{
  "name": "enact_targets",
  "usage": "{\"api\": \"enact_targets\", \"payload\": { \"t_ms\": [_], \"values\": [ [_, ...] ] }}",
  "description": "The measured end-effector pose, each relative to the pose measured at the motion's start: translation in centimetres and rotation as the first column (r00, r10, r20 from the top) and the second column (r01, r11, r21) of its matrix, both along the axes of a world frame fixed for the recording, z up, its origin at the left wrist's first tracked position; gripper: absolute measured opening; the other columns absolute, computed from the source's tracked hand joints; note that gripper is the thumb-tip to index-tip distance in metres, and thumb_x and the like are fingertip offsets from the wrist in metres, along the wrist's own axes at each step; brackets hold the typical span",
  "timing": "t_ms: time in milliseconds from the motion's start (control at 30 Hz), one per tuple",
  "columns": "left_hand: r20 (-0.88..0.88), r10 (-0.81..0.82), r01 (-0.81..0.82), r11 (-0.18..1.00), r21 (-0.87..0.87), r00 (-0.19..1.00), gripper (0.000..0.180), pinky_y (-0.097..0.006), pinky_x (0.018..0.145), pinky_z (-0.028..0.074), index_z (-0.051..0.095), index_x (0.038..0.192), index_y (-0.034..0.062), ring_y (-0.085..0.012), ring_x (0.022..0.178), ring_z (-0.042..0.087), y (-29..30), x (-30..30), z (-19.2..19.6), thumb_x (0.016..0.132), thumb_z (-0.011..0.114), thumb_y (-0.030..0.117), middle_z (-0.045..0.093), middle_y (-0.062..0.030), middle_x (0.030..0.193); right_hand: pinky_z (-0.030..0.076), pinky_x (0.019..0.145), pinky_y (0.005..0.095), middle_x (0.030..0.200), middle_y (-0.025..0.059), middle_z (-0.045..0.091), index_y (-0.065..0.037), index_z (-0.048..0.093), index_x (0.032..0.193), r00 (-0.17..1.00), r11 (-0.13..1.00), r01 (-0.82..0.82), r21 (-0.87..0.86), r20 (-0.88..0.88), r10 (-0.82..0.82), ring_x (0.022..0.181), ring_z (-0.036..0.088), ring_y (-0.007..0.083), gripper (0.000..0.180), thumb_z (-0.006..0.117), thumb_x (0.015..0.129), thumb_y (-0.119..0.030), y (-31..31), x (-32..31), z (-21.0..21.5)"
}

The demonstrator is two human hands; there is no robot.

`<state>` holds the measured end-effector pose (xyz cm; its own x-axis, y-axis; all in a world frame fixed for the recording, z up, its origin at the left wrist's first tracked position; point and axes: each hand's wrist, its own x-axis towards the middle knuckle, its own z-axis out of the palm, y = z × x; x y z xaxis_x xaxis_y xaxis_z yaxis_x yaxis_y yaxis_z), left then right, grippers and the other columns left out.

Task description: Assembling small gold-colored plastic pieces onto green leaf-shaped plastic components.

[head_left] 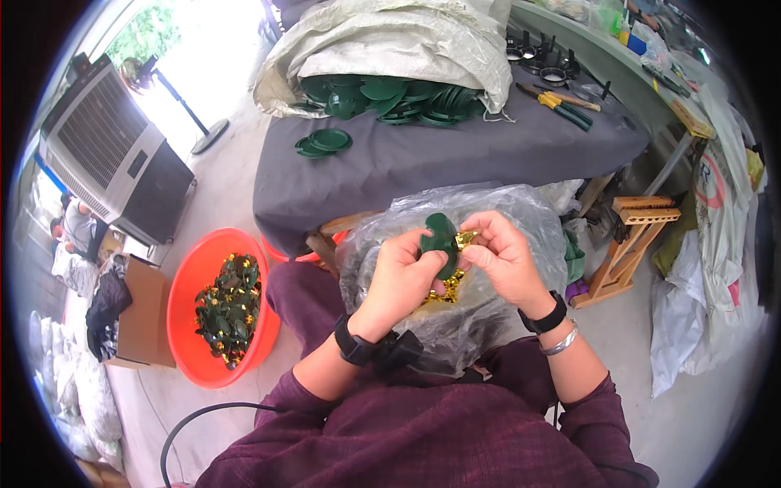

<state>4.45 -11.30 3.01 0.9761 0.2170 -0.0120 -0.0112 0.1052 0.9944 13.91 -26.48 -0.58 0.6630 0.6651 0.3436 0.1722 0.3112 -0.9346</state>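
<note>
Over my lap, my left hand [408,272] grips a dark green round disc [440,237] by its edge, tilted up. My right hand [502,250] pinches a small shiny gold piece [464,240] against the disc's right side; whether the two are joined cannot be made out. Beneath both hands spreads a clear plastic bag [512,213], and more gold pieces [443,294] show inside it below my fingers.
To my left stands an orange basin [181,342] holding green discs with gold bits. Ahead, a grey-covered table [366,183] bears a white woven sack [390,41] spilling green discs [407,98], a small disc stack [325,141] and yellow-handled pliers [561,106]. A wooden stand [626,252] is at right.
</note>
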Motion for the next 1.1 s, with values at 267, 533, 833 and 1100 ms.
{"api": "enact_targets", "payload": {
  "t_ms": [267, 533, 833, 1100],
  "values": [
    [-0.007, 0.055, -0.055, 0.998, -0.041, 0.998, 0.01, -0.019, 0.047, 0.042, 0.061, 0.091, -0.0012, -0.0076, 0.052, 0.058, 3.8, -0.8, -1.5, 0.086, 0.053, 0.004, 0.062, -0.0035, 0.073, 0.049, 0.064, 0.0219, 0.088, 0.0036, 0.061, -0.002, 0.054, 0.111, 0.995, 0.995, 0.041, -0.091, 0.097, -0.032, 0.071, 0.059, 0.0077, 0.021, 0.059, 0.091, -0.007, 4.5, -0.8, -0.5],
    [0.016, 0.105, -0.105, 0.994, -0.03, 0.994, 0.009, -0.025, 0.048, 0.045, 0.059, 0.089, -0.0032, -0.0106, 0.054, 0.059, 6.6, -1.3, -4.2, 0.084, 0.054, 0.002, 0.062, -0.0055, 0.072, 0.049, 0.059, 0.0239, 0.082, 0.0044, 0.064, 0.0, 0.055, 0.105, 0.896, 0.946, 0.176, -0.273, 0.442, -0.039, 0.069, 0.06, 0.01, 0.019, 0.061, 0.089, -0.008, 7.5, -0.9, -1.5],
    [0.442, 0.107, -0.423, 0.556, 0.716, 0.89, 0.022, -0.045, 0.048, 0.043, 0.052, 0.089, -0.002, -0.0376, 0.061, 0.057, 7.6, -1.9, -4.9, 0.068, 0.059, -0.003, 0.054, -0.0173, 0.074, 0.04, 0.042, 0.0223, 0.071, 0.0045, 0.059, 0.001, 0.053, 0.095, 0.933, 0.96, -0.042, -0.276, -0.354, -0.061, 0.048, 0.052, 0.0093, 0.019, 0.056, 0.094, -0.018, 10.8, -2.7, -1.0],
    [0.404, 0.409, -0.574, 0.541, 0.615, 0.819, 0.018, -0.025, 0.05, 0.042, 0.059, 0.092, -0.0042, -0.0063, 0.056, 0.05, 17.9, -6.0, -2.9, 0.075, 0.055, -0.002, 0.054, -0.0029, 0.064, 0.05, 0.052, 0.0275, 0.078, 0.0091, 0.063, -0.001, 0.057, 0.093, 0.859, 0.893, -0.361, -0.269, -0.468, 0.206, 0.061, 0.062, 0.0136, 0.035, 0.057, 0.093, -0.035, 13.1, -0.9, -2.9]
  ]
}}
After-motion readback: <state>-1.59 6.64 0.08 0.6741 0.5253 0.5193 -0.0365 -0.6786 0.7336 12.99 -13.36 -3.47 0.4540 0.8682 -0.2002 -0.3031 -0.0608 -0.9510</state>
